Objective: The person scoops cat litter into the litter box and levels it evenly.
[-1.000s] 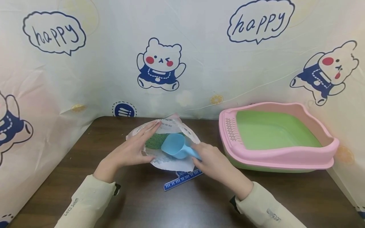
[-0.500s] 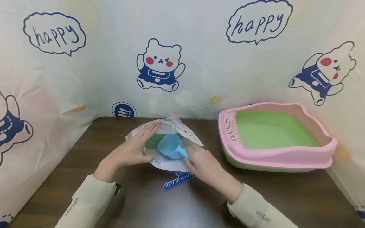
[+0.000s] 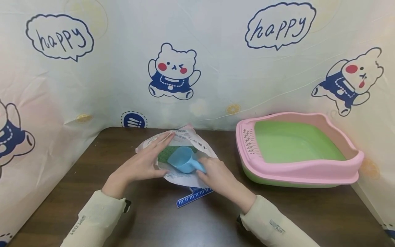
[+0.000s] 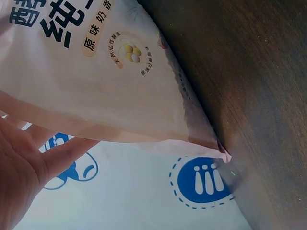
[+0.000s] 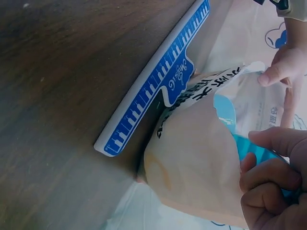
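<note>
An opened paper-like bag (image 3: 185, 179) with green granules (image 3: 165, 154) inside lies at the middle of the table. My left hand (image 3: 140, 163) spreads its mouth from the left, fingers straight along the upper edge and thumb at the lower one. In the left wrist view, the bag's printed side (image 4: 120, 91) covers those fingertips. My right hand (image 3: 217, 175) grips the handle of a light blue scoop (image 3: 182, 159), fingers curled round it. The scoop's bowl is in the bag's mouth, its front edge against the granules. The right wrist view shows the scoop partly behind the bag's rim.
A blue clip (image 5: 148, 88) with a piano-key print lies on the dark wooden table (image 3: 154, 223) just in front of the bag. To the right stands a litter box with a pink rim (image 3: 308, 171) and a green base. A printed cloth (image 3: 222, 68) hangs behind.
My right hand has moved left with the scoop, taking its bowl further into the bag towards the granules. My left hand has stayed at the bag's mouth.
</note>
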Motion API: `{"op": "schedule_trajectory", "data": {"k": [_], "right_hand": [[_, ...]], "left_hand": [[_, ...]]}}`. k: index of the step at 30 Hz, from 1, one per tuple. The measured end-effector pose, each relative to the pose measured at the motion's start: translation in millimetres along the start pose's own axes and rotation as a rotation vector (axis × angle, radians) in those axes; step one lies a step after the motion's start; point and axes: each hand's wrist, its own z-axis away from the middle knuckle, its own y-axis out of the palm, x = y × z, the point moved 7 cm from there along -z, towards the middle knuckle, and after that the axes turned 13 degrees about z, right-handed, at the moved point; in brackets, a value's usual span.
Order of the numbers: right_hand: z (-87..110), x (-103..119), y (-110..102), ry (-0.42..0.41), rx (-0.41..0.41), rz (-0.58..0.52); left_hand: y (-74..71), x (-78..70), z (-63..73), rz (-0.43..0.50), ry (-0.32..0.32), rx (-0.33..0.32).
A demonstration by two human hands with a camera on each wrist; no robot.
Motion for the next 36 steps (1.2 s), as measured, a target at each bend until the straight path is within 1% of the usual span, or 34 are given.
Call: {"op": "schedule_trajectory", "data": {"k": [3, 11, 16, 23, 26, 32, 36], "right_hand": [[-2.9, 0, 2, 0.014, 0.000, -0.007], [-11.3, -2, 15, 0.081, 0.039, -0.065], [-15.8, 0, 19, 0.082, 0.017, -0.058], [-19.5, 2, 22, 0.096, 0.007, -0.056], [-20.6, 3, 23, 0.099, 0.000, -0.060], [-21.5, 3, 28, 0.122, 0.025, -0.071], [-21.2, 1, 30, 0.132, 0.041, -0.091]], "left_hand": [[0.0, -0.6, -0.2, -0.001, 0.009, -0.001], [0.8, 0.2, -2.5, -0.002, -0.028, 0.022], [1.3, 0.6, -1.8, 0.005, -0.030, 0.026], [0.6, -0.9, -1.4, 0.002, -0.020, 0.014], [0.7, -0.3, -1.5, 0.003, -0.026, 0.014], [1.7, 0.4, -1.4, 0.013, -0.043, 0.028], [1.5, -0.6, -1.9, 0.012, -0.041, 0.030]]}}
